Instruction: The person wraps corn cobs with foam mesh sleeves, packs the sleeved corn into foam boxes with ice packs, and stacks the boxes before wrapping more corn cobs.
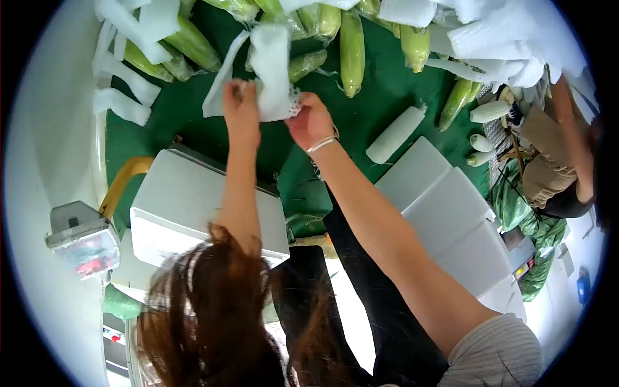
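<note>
Both of my hands are at a white foam net sleeve (273, 68) with a lacy lower edge, held over the green surface. My left hand (242, 115) is closed at the sleeve's left side, its fingertips partly hidden. On the lower right edge, my right hand (312, 122) grips the net between thumb and fingers. Long green vegetables in clear film lie just beyond, one (351, 55) pointing towards me. To the right rests a long piece (395, 134) covered in white foam net.
Loose white foam sleeves (129, 103) lie at the left, with a larger heap (503, 39) at upper right. White boxes stand near me, one left (187, 200) and several right (445, 213). Another person (554, 155) is at the far right, beside netted pieces (490, 111).
</note>
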`<action>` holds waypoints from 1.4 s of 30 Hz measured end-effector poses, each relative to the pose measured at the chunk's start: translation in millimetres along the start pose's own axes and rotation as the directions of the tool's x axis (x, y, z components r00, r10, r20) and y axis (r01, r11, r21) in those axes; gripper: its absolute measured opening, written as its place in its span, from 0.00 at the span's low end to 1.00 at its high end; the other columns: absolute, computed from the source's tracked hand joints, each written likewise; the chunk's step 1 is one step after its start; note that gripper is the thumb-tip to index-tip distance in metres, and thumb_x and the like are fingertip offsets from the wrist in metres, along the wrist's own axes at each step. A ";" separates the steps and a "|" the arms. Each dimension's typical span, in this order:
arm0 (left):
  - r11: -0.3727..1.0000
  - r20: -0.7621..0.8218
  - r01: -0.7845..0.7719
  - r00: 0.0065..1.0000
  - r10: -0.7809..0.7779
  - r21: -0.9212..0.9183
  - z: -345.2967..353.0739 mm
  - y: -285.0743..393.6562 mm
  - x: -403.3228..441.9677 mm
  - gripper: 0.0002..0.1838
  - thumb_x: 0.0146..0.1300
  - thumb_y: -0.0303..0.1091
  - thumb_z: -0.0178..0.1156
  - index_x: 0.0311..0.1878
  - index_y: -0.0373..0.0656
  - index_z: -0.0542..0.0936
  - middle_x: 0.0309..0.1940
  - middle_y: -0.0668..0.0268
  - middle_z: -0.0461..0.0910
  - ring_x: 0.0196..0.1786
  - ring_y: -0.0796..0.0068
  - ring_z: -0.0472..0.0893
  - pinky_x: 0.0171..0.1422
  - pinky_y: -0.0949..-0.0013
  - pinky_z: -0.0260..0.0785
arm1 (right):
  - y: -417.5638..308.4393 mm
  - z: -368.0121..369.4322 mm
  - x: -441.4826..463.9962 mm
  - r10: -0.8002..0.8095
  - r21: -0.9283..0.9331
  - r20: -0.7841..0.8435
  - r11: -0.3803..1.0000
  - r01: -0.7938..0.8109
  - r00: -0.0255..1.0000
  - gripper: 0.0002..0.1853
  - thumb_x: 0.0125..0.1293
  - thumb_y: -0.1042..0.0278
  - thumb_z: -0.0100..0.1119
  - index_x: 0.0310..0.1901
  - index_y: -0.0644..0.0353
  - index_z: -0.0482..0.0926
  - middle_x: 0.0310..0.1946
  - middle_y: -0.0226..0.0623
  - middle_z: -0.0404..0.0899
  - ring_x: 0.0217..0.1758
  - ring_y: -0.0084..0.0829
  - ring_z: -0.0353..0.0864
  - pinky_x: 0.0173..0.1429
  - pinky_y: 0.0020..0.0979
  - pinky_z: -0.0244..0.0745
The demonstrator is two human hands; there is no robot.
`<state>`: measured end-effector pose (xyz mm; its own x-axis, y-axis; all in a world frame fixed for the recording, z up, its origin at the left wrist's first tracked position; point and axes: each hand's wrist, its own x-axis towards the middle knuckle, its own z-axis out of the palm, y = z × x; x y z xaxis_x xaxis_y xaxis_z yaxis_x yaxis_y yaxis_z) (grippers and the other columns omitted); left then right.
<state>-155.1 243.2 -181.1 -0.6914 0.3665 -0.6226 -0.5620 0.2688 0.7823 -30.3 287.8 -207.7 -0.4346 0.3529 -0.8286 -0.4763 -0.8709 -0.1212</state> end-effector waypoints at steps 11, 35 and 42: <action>0.602 0.178 0.443 0.688 -0.703 0.664 -2.9 -6.9 -15.0 0.34 0.64 0.57 0.48 0.64 0.40 0.66 0.50 0.56 0.76 0.49 0.68 0.76 0.54 0.66 0.68 | 2.6 18.5 -53.8 -0.213 -0.490 -0.100 0.861 0.138 0.972 0.25 0.59 0.50 0.58 0.39 0.70 0.74 0.28 0.45 0.79 0.30 0.40 0.79 0.36 0.37 0.74; 0.735 0.008 -0.019 1.000 0.018 0.677 60.9 -67.6 -22.7 0.13 0.64 0.36 0.44 0.35 0.37 0.73 0.31 0.42 0.77 0.36 0.38 0.76 0.39 0.46 0.68 | -62.7 -0.6 8.1 -0.301 -0.907 0.139 0.345 0.243 0.944 0.22 0.64 0.63 0.48 0.59 0.63 0.67 0.56 0.48 0.69 0.59 0.38 0.68 0.63 0.30 0.59; 0.631 0.404 -0.167 0.880 -0.252 0.758 54.2 -27.1 -100.5 0.12 0.56 0.36 0.55 0.35 0.35 0.78 0.31 0.47 0.78 0.38 0.47 0.77 0.43 0.53 0.69 | -119.3 -23.9 -107.1 -0.327 -0.976 0.069 -0.219 -0.004 0.943 0.37 0.42 0.54 0.71 0.53 0.65 0.67 0.41 0.53 0.78 0.45 0.46 0.79 0.49 0.37 0.73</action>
<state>-45.8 247.4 -138.6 -0.2833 0.6143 -0.7365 0.1052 0.7832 0.6128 91.3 345.7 -117.6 -0.3069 0.6409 -0.7036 0.8522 -0.1441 -0.5030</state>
